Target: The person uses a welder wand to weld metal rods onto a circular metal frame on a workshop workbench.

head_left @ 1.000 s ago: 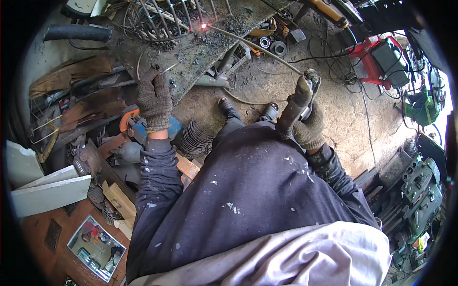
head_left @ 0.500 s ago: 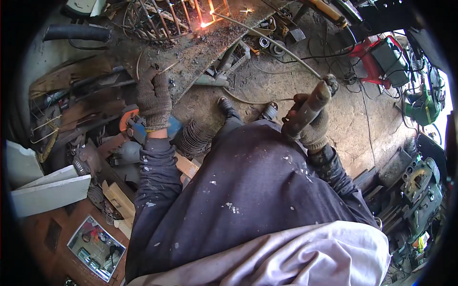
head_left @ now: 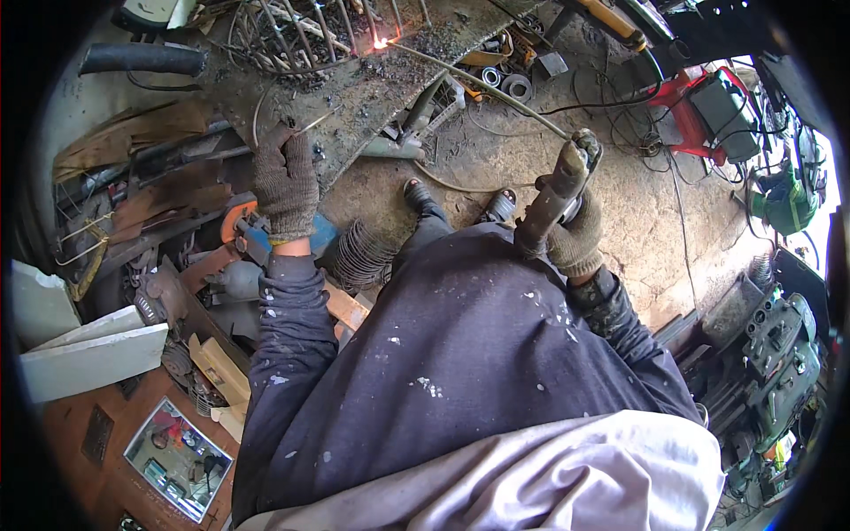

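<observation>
In my gloved right hand [head_left: 577,234] is a welding electrode holder [head_left: 553,195], with the fingers wrapped round its worn grip. A long welding rod [head_left: 496,88] runs from its jaw up to the left. The rod's far end glows orange beside the upright bars of a round metal cage [head_left: 288,40], on the metal tabletop [head_left: 354,119]. My gloved left hand [head_left: 288,186] is at the near left edge of this tabletop, its fingers closed at the base of a thin rod [head_left: 320,119] that points over the top. The glove partly hides that grip.
Bearing rings [head_left: 516,86] and scrap lie beyond the tabletop's right edge. Cables cross the floor near a red-framed machine [head_left: 691,111]. A blue and orange tool [head_left: 257,232], a coiled spring [head_left: 361,252] and white boards [head_left: 97,358] are at left. Green-grey machinery [head_left: 784,354] stands at right.
The right hand has tilted the electrode holder more upright and moved its head slightly left. The glow at the rod's tip has shrunk and dimmed. My left hand has stayed put.
</observation>
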{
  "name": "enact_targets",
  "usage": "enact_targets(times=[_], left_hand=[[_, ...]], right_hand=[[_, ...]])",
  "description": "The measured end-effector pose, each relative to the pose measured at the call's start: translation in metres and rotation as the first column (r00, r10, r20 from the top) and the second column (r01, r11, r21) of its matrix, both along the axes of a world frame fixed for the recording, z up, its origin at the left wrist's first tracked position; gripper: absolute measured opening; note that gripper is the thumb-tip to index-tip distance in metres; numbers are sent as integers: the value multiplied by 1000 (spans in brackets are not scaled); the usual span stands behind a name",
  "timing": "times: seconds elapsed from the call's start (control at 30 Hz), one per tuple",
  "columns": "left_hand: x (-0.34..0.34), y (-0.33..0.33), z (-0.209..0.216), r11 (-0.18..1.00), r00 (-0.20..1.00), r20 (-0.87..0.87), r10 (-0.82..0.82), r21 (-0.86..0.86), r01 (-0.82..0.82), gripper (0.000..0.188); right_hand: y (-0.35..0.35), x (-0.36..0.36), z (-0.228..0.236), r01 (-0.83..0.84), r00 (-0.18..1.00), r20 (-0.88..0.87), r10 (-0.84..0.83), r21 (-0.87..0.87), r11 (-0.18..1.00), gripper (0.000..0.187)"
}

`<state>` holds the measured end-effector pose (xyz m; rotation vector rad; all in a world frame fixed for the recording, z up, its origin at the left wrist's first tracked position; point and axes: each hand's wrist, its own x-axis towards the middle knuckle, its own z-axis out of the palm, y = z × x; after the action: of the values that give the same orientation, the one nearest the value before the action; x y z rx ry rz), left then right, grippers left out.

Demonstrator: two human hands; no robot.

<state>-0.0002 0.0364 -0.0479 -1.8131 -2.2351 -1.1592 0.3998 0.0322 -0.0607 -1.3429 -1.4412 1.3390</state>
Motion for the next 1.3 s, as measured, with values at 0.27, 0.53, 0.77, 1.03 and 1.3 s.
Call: enact_targets(times=[0.27,0.53,0.77,1.03,1.3], left_hand=[[2,2,1,999,999,38,-26,27,25,18],[-1,-1,0,999,999,-14,-39,33,39,17],[3,1,3,999,998,-50,-34,35,36,17],[4,0,4,999,1000,0,-31,11,31,22],[5,1,4,998,999,16,-48,32,48,21]], right_hand=[[2,-4,5,-18,1000,18,18,-5,1000,54],[2,-5,4,-28,1000,5,28,-15,1000,54],[3,-4,1,-17,997,-79,11,-68,998,46],[8,-1,-7,-15,929,-357,-92,-287,958,38],[6,-3,5,-71,979,203,16,270,960,51]])
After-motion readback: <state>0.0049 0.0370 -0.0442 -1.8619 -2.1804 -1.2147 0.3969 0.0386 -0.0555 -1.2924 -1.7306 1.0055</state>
